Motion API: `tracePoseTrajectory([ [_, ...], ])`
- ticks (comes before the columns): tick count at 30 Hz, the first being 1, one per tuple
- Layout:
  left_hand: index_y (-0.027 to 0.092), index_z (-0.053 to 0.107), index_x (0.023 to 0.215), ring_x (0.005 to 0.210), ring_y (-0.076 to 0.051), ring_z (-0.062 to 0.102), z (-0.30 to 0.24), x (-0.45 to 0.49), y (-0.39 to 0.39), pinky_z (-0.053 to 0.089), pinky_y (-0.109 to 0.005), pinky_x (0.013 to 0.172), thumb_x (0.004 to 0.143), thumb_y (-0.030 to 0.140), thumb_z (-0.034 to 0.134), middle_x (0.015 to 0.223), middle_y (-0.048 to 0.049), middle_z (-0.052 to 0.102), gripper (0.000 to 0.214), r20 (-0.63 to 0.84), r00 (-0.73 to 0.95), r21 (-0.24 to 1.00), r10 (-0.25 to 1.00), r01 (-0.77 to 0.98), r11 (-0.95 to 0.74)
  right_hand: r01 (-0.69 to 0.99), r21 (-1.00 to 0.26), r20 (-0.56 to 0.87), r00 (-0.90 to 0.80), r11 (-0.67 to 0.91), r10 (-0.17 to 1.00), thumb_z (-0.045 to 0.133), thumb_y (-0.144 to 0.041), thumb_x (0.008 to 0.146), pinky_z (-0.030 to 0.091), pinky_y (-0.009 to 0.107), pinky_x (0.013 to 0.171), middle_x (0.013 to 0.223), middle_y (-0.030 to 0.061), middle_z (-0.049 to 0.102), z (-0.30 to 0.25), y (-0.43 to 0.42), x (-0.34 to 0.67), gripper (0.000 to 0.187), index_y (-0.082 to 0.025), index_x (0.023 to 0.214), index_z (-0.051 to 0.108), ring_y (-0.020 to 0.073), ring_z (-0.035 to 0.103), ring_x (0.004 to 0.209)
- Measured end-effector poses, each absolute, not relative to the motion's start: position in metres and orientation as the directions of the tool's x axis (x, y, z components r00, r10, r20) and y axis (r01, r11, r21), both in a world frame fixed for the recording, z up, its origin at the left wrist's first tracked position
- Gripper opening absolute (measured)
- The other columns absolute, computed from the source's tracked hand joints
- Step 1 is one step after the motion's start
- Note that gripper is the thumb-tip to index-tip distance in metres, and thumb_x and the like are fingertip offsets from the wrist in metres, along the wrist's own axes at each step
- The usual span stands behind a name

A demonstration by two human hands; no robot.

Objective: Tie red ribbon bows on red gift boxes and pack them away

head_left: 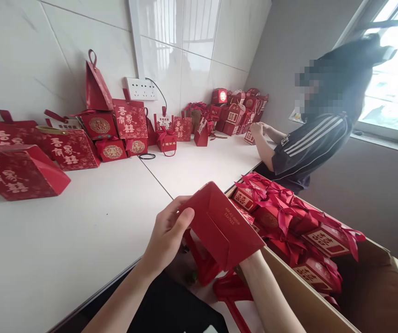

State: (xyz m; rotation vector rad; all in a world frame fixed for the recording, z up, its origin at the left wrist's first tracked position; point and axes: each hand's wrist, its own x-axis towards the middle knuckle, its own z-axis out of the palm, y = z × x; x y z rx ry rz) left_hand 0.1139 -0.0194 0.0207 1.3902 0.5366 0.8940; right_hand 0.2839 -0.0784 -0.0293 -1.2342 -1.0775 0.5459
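A red paper gift box (220,226) is held up in front of me. Its flat bottom faces me, showing folded flaps and small gold print. My left hand (171,226) grips the box along its left edge, thumb on the near side. My right hand (249,260) reaches behind the lower right of the box. Its fingers are hidden there, so I cannot tell how they lie. Close by on the right stands an open cardboard carton (310,296) of red candy boxes (277,215) tied with ribbon bows.
Red gift boxes (11,173) line the white table (91,231) along the wall. A power strip (140,89) hangs above, and a black loop (146,156) lies below. Another person (310,138) handles a small box at the far end. A red stool (232,289) stands below.
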Motion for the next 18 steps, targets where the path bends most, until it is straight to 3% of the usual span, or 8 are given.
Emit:
tracePoseTrajectory([
  [5,0.021,0.057,0.115,0.084,-0.021,0.066,0.016,0.115,-0.02,0.056,-0.025,0.057,0.087,0.051,0.049,0.094,-0.0063,0.069,0.042,0.175,0.575,0.971,0.799,-0.233,-0.045,-0.066,-0.981,0.146,0.363,0.181,0.92,0.039,-0.054,0.089,0.06,0.038,0.063,0.086,0.0064,0.075,-0.024,-0.086,0.288,0.045,-0.022,0.097,0.069,0.0243,0.072,0.077],
  [9,0.022,0.056,0.118,0.091,-0.02,0.065,0.016,0.122,-0.017,0.057,-0.028,0.068,0.089,0.048,0.046,0.101,-0.0066,0.067,0.04,0.243,0.601,0.963,0.762,-0.245,-0.114,-0.282,-0.958,-0.067,0.385,0.049,0.92,0.059,-0.049,0.076,0.059,0.038,0.059,0.085,0.0085,0.074,0.001,-0.109,0.302,0.035,-0.02,0.093,0.067,0.0253,0.071,0.07],
  [11,0.024,0.053,0.124,0.095,-0.019,0.063,0.014,0.132,-0.014,0.056,-0.03,0.078,0.09,0.043,0.047,0.105,-0.0061,0.065,0.039,0.3,0.617,0.954,0.728,-0.211,-0.214,-0.163,-0.975,0.026,0.581,0.148,0.813,0.068,-0.045,0.069,0.058,0.036,0.057,0.089,0.0081,0.073,0.014,-0.127,0.317,0.036,-0.021,0.096,0.064,0.0244,0.07,0.072],
  [12,0.025,0.05,0.126,0.098,-0.019,0.062,0.011,0.138,-0.012,0.055,-0.031,0.082,0.09,0.04,0.048,0.108,-0.0061,0.064,0.039,0.324,0.626,0.944,0.71,-0.168,-0.283,-0.039,-0.974,0.133,0.696,0.222,0.705,0.071,-0.042,0.067,0.058,0.035,0.06,0.093,0.0068,0.072,0.019,-0.137,0.327,0.037,-0.023,0.098,0.062,0.0233,0.07,0.075],
  [14,0.025,0.048,0.129,0.106,-0.019,0.058,0.002,0.155,-0.007,0.05,-0.034,0.091,0.09,0.032,0.047,0.115,-0.0066,0.06,0.039,0.372,0.659,0.886,0.654,-0.042,-0.462,0.324,-0.91,0.404,0.834,0.258,0.375,0.075,-0.039,0.064,0.057,0.034,0.068,0.096,0.0044,0.07,0.026,-0.161,0.348,0.042,-0.029,0.099,0.057,0.0211,0.069,0.081],
  [16,0.023,0.049,0.127,0.119,-0.021,0.05,-0.013,0.174,-0.001,0.043,-0.039,0.102,0.09,0.025,0.044,0.124,-0.0077,0.056,0.038,0.428,0.714,0.744,0.554,0.069,-0.664,0.629,-0.778,0.625,0.773,0.005,0.107,0.078,-0.039,0.061,0.055,0.034,0.069,0.092,0.0062,0.069,0.028,-0.187,0.367,0.042,-0.03,0.096,0.056,0.0217,0.068,0.081],
  [18,0.021,0.048,0.128,0.13,-0.024,0.041,-0.032,0.193,0.003,0.034,-0.044,0.108,0.088,0.022,0.045,0.133,-0.0088,0.051,0.041,0.46,0.772,0.572,0.438,0.12,-0.812,0.726,-0.606,0.729,0.671,-0.325,0.138,0.075,-0.043,0.064,0.054,0.034,0.061,0.09,0.0102,0.069,0.025,-0.211,0.381,0.038,-0.029,0.095,0.057,0.0233,0.069,0.076],
])
